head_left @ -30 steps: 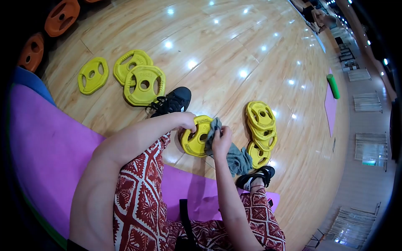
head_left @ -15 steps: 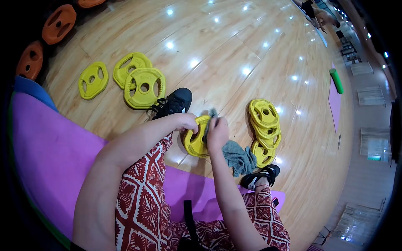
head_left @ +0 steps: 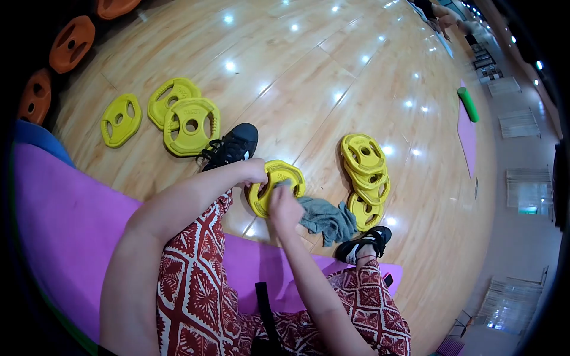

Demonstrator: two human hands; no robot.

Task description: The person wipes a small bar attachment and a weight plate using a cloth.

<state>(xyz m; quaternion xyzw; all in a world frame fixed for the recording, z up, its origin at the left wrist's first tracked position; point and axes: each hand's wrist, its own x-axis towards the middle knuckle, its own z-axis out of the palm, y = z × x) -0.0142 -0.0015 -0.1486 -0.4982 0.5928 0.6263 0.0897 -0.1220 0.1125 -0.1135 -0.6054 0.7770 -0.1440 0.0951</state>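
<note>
A yellow weight plate (head_left: 279,172) is tilted up between my feet. My left hand (head_left: 256,172) is closed on its left edge, fingers at the handle slot. My right hand (head_left: 286,207) is closed on a grey-green cloth (head_left: 284,183), pressed against the plate's face near the centre hole; most of that cloth is hidden by the hand. Just right of the plate, a grey-green towel (head_left: 329,221) lies crumpled on the floor; I cannot tell whether the two are one piece. My black shoe (head_left: 234,145) is beyond my left hand.
Several yellow plates (head_left: 363,155) overlap in a pile to the right. More yellow plates (head_left: 191,127) lie at the left, with orange plates (head_left: 72,44) beyond. A purple mat (head_left: 77,207) is beneath me. Far right are a green roller (head_left: 468,105) and another person (head_left: 442,16).
My right hand has moved left and down across the plate with the cloth, from its right edge to its middle. The plate's face now shows more. The whole view has shifted slightly.
</note>
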